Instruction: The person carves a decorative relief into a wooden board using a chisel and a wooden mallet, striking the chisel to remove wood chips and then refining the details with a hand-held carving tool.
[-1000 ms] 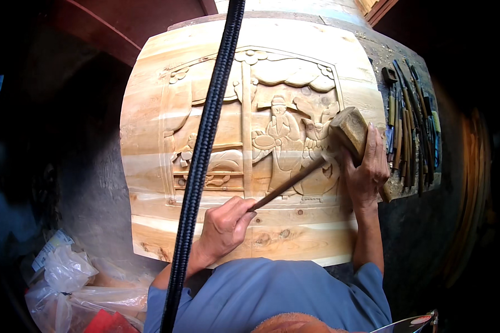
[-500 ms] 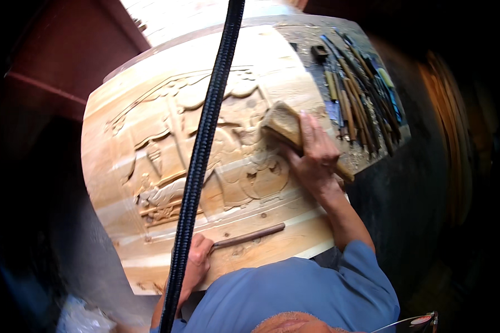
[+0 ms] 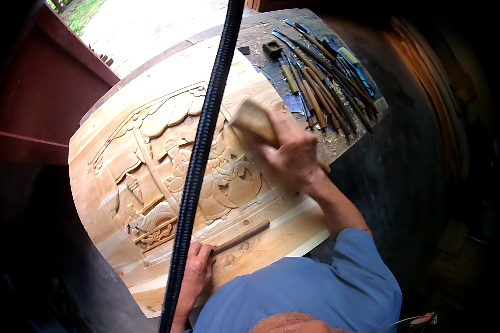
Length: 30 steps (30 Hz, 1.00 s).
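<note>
A pale wooden panel [image 3: 101, 210] carved in relief with figures inside a frame lies before me. My left hand [image 3: 197, 268] is at its lower edge, fingers closed on a dark slim rod-like tool [image 3: 240, 236] that lies low across the plain margin, pointing right. My right hand [image 3: 294, 152] grips a blurred wooden mallet [image 3: 250, 117] over the right part of the carving, its handle showing beyond my fingers. A black braided cord [image 3: 200, 161] crosses the view from top to bottom and hides part of the carving.
Several chisels and gouges [image 3: 328, 83] lie among shavings on the worktable [image 3: 340, 144] at upper right, beside a small dark block [image 3: 271, 49]. A red wooden panel [image 3: 51, 72] stands at upper left, bright ground beyond. Long boards [image 3: 428, 91] stand in shadow at right.
The slim tool has dropped from its slant across the carving to the lower margin with my left hand. The view has turned, swinging panel and tools leftward; my mallet hand has moved with them, now blurred.
</note>
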Motion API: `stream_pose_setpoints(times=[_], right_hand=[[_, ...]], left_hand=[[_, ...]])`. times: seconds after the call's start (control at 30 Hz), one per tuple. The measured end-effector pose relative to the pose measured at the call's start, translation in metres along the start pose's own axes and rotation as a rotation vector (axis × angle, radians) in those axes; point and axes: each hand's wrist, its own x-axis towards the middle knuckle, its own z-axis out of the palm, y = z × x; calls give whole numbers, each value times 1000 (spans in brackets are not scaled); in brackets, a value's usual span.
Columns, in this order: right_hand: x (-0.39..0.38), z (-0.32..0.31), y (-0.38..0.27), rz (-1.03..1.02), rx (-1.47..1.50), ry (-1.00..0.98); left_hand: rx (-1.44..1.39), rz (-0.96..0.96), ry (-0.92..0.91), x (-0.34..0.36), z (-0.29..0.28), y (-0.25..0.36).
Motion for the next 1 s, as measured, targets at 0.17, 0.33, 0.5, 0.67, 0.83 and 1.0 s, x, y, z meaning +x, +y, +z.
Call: stream_pose_setpoints(times=[0.17,0.33,0.5,0.67,0.83,1.0], right_hand=[[49,-21,49,389,101,-161],[54,2,123,539,547,-296],[55,38,149,598,514,-259],[63,48,150,506,220,-214],[61,54,134,418,-27,-143],[53,49,137,416,-46,-114]], left_hand=[[20,26,-18,-1,0,-4],[-27,123,-41,12,2,-4],[-35,199,99,13,22,-9],[-54,230,132,15,30,-11],[-49,285,168,23,33,-13],[-42,327,81,32,27,-7]])
